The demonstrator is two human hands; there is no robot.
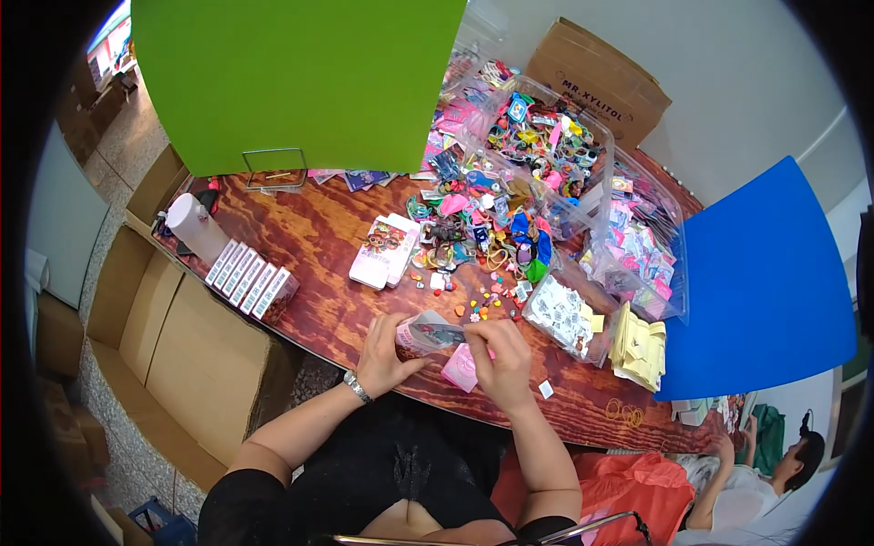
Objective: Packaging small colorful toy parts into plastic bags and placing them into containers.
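Observation:
Near the table's front edge, my left hand (382,350) is closed around a small pink printed box (411,344) whose upper end stands open. My right hand (506,364) pinches a thin dark printed packet (448,335) at the box's opening. Whether the packet's far end is inside the box I cannot tell. Between my hands, a flat pink piece (461,368) lies on the table by my right fingers. A small white square (546,389) rests to the right of that hand. Beyond my hands are scattered tiny colourful trinkets (492,300) and a stack of white-and-pink cards (382,253).
Finished-looking small boxes (250,282) stand in a row at left beside a pale pink cup (196,227). Clear bins (596,214) of trinkets and packets fill the back right. A large cardboard carton (196,350) sits at left. Another person (756,473) works at far right.

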